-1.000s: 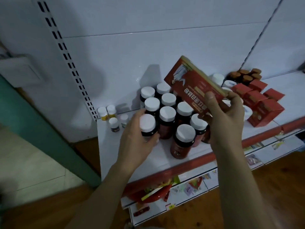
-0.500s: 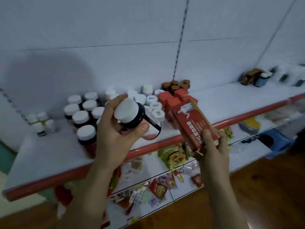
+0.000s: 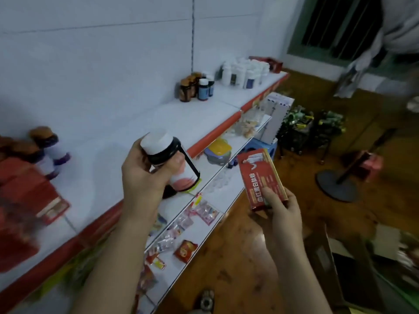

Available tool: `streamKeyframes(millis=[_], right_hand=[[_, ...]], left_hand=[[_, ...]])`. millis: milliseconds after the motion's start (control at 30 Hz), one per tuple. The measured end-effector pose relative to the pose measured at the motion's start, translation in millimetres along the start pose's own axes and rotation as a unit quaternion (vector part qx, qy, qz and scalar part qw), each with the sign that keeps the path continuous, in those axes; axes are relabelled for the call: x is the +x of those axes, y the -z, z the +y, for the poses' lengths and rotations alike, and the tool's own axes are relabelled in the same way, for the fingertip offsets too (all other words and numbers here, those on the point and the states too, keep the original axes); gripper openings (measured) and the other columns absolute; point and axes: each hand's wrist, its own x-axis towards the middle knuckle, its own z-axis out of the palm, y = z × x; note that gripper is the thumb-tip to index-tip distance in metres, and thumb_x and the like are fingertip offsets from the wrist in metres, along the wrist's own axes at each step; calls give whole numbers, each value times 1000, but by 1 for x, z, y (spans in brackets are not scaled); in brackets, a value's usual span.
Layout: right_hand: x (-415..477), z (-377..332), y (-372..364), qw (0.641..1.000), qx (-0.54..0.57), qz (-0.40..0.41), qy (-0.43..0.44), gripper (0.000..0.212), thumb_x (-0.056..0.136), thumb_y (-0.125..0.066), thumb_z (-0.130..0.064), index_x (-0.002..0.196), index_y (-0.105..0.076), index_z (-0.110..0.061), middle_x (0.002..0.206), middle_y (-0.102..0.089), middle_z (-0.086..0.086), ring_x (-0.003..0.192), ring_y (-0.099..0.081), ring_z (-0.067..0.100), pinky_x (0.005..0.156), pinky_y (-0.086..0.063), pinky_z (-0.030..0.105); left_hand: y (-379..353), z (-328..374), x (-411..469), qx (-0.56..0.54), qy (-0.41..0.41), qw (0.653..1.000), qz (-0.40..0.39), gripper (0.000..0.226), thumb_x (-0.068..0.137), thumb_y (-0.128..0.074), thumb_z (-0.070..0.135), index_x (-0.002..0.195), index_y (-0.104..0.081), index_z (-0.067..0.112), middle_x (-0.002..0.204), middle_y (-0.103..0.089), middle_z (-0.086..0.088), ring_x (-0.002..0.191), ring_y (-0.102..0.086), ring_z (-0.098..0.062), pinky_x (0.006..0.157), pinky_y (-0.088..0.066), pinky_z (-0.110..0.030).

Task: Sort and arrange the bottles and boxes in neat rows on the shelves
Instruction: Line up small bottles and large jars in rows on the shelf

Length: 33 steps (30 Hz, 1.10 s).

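Head view: left grip (image 3: 145, 177) curled round dark bottle (image 3: 169, 155) (white cap, white-and-red label), held over the red front edge of the top shelf (image 3: 192, 123). Cap points up-left, long axis diagonal. Right grip (image 3: 283, 208) pinches the near end of red box (image 3: 260, 175), white lettering, gold edge, out in front of the shelves. Its long axis runs away from the camera.

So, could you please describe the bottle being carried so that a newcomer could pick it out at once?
Find the white shelf with the red front edge. Above that edge, the left hand grips a dark bottle, tilted. The only bottle off the shelf, it has a white cap and a white label bearing a red shape; the right hand holds a red box.
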Motion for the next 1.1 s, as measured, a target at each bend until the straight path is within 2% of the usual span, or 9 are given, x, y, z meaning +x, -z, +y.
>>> streamKeyframes(millis=[67, 167, 333, 500, 633, 733, 833, 900, 1100], right_hand=[[56, -26, 6, 1000, -12, 11, 3, 39, 90, -75, -26, 124, -55, -23, 116, -70, 7, 93, -75, 21, 64, -60, 31], [136, -72, 17, 999, -23, 33, 25, 37, 91, -74, -29, 123, -55, -25, 117, -69, 5, 92, -75, 18, 66, -60, 29], [264, -131, 48, 997, -8, 61, 47, 47, 89, -76, -33, 130, -54, -24, 123, -68, 6, 102, -73, 23, 75, -60, 34], [403, -166, 76, 995, -1, 80, 53, 44, 90, -75, -32, 128, -55, -22, 121, -69, 8, 100, -73, 24, 65, -57, 28], [531, -202, 100, 995, -18, 77, 56, 43, 90, -74, -33, 128, -55, -23, 118, -69, 4, 97, -73, 19, 62, -57, 24], [624, -247, 105, 996, -36, 67, 56, 41, 90, -75, -36, 125, -57, -27, 116, -70, 2, 93, -74, 15, 65, -58, 28], [713, -291, 95, 996, -36, 52, 54, 31, 90, -75, -37, 116, -59, -30, 111, -71, 1, 93, -75, 17, 64, -59, 30], [765, -308, 82, 998, -43, 29, 46, 32, 90, -74, -37, 118, -60, -30, 110, -72, 2, 94, -75, 19, 65, -60, 31], [910, -311, 39, 994, -77, -63, 35, 40, 87, -72, -47, 120, -65, -26, 110, -74, 8, 85, -70, 23, 59, -56, 26]], left_hand=[[-60, -25, 41, -1, -1, 1000, -28, 51, 66, -87, 32, 113, -67, 28, 113, -72, 0, 109, -67, -22, 89, -58, -38], [-152, -51, 101, -10, 6, 998, -66, 49, 70, -87, 25, 115, -67, 22, 112, -72, 0, 106, -67, -20, 84, -57, -30], [-291, -104, 181, -19, 7, 992, -128, 57, 73, -88, 29, 122, -66, 12, 120, -71, -11, 114, -66, -34, 97, -54, -58], [-410, -169, 235, -32, 12, 987, -157, 53, 73, -87, 27, 119, -65, 14, 116, -71, -10, 110, -67, -31, 96, -54, -59], [-510, -222, 287, -18, 5, 990, -143, 56, 73, -86, 23, 122, -65, 9, 118, -72, -9, 112, -68, -28, 98, -55, -55], [-575, -242, 334, 4, -7, 992, -126, 57, 76, -87, 17, 127, -62, 8, 123, -71, -6, 118, -66, -25, 98, -56, -44], [-621, -257, 383, 40, -28, 993, -106, 50, 79, -86, 12, 123, -64, 21, 119, -71, 5, 116, -66, -18, 91, -57, -30], [-642, -266, 411, 68, -26, 994, -86, 51, 78, -86, 11, 120, -63, 27, 116, -71, 9, 113, -67, -13, 86, -55, -22], [-690, -314, 505, 112, -47, 992, -42, 60, 72, -82, 35, 126, -61, 21, 117, -70, 5, 112, -66, -19, 88, -57, -30]])
